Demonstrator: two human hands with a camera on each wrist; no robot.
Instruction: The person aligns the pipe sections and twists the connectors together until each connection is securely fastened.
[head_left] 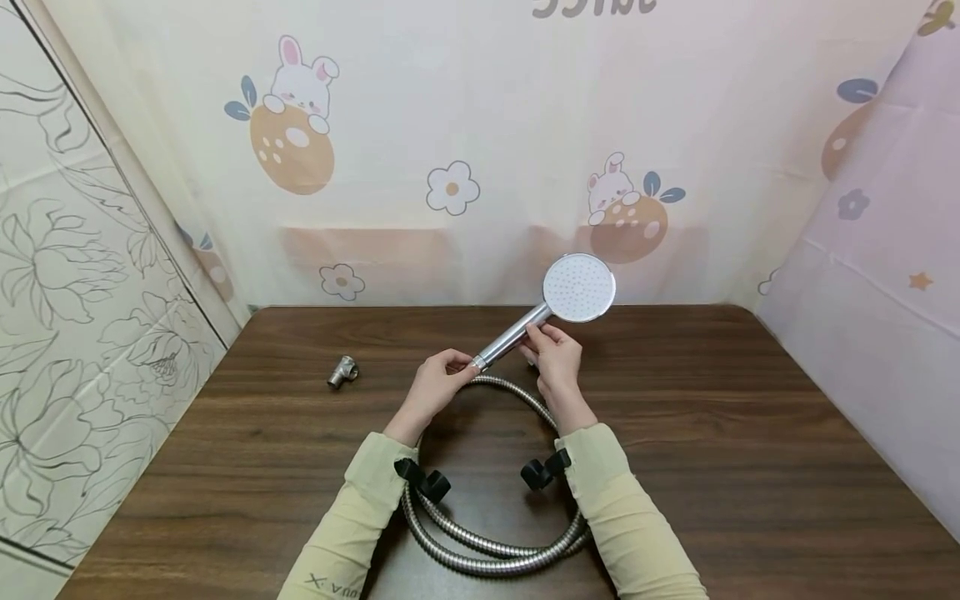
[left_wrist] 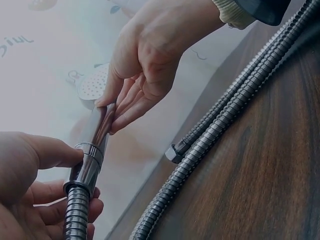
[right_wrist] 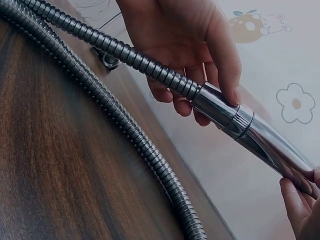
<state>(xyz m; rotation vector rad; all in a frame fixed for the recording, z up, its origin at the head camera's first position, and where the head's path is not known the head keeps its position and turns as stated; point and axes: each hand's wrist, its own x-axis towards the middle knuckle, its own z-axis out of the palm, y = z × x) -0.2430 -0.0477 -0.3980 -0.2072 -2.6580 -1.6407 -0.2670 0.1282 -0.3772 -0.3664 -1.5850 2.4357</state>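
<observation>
My right hand (head_left: 557, 360) pinches the chrome handle of a shower head (head_left: 579, 287), whose white nozzle face is turned toward the head camera, up and to the right. At the lower end of that handle, my left hand (head_left: 435, 382) grips the smooth metal connector (right_wrist: 216, 102) of the shower hose (left_wrist: 76, 215) between thumb and fingers. Connector and handle meet in one straight line at a ribbed ring, with no gap showing in the wrist views. From the connector, the ribbed hose loops down onto the table between the forearms.
A small metal fitting (head_left: 343, 372) lies on the brown wooden table (head_left: 720, 450), left of the hands. The hose's free end carries a hex nut (left_wrist: 174, 153). A printed curtain (head_left: 390, 108) hangs behind the table, and patterned panels stand at both sides.
</observation>
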